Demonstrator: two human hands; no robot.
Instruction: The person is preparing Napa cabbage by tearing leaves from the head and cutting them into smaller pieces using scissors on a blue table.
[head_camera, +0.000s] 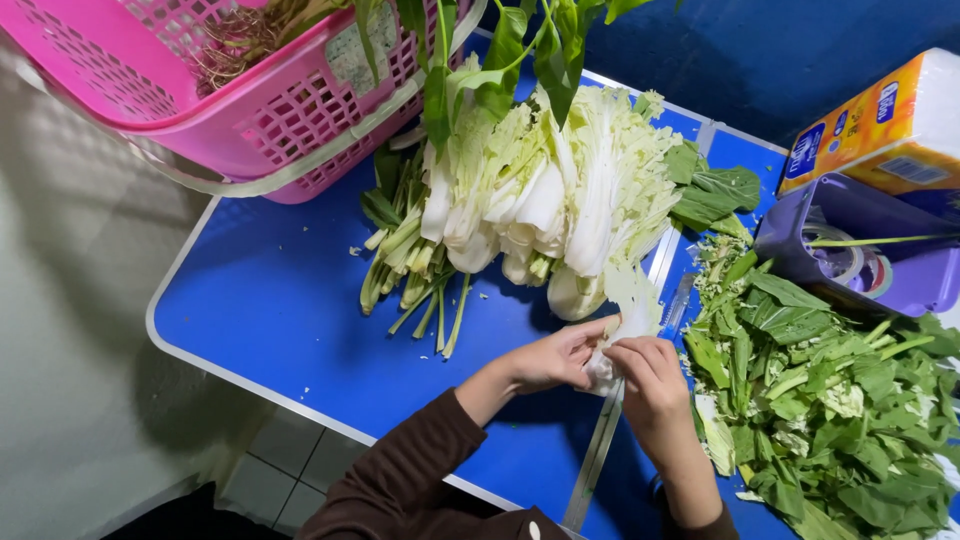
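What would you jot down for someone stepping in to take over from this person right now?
Left hand and right hand: both grip one pale white-green cabbage leaf over the blue folding table.
Trimmed-looking: neat pile of pale cabbage leaves and thin green stalks at the table's middle.
Loose dark green leaf scraps heaped on the right.
Pink plastic basket at top left holds more greens, apparently left to do.

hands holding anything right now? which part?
Both hands, left hand and right hand, hold one pale cabbage leaf by its white stalk end; the leafy end points away toward the pile.
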